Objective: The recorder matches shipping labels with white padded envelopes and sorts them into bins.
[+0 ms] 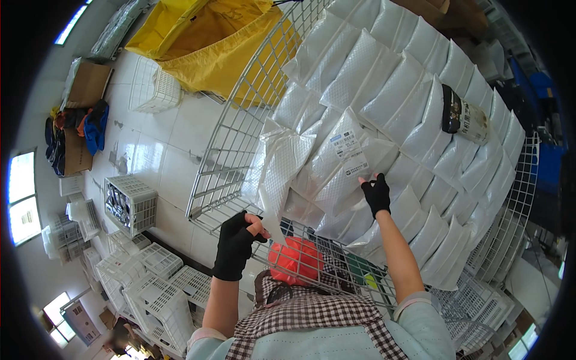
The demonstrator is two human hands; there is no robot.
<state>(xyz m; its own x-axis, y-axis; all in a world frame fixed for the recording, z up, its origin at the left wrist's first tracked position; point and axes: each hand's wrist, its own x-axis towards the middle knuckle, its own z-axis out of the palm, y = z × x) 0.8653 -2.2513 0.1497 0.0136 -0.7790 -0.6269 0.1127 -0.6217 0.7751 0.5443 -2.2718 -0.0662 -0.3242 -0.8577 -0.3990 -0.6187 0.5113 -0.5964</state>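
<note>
My left hand (237,245), in a black fingerless glove, is at the wire cart's near left edge. Its fingers are closed in a pinch at a narrow white strip (273,217), which hangs from a crumpled white bubble mailer (277,157). Wearing a matching glove, my right hand (377,195) has thumb and forefinger apart. Their tips rest at the lower right edge of a bubble mailer with printed labels (345,153). Rows of similar filled bubble mailers (399,90) fill the wire cart (231,141). On top lies a black and white printed package (465,117).
A red plastic bag (295,261) is between my body and the cart. Beyond the cart's left side stands a large yellow cloth bag (210,51). White plastic crates (131,204) are on the tiled floor to the left, several of them stacked (159,300).
</note>
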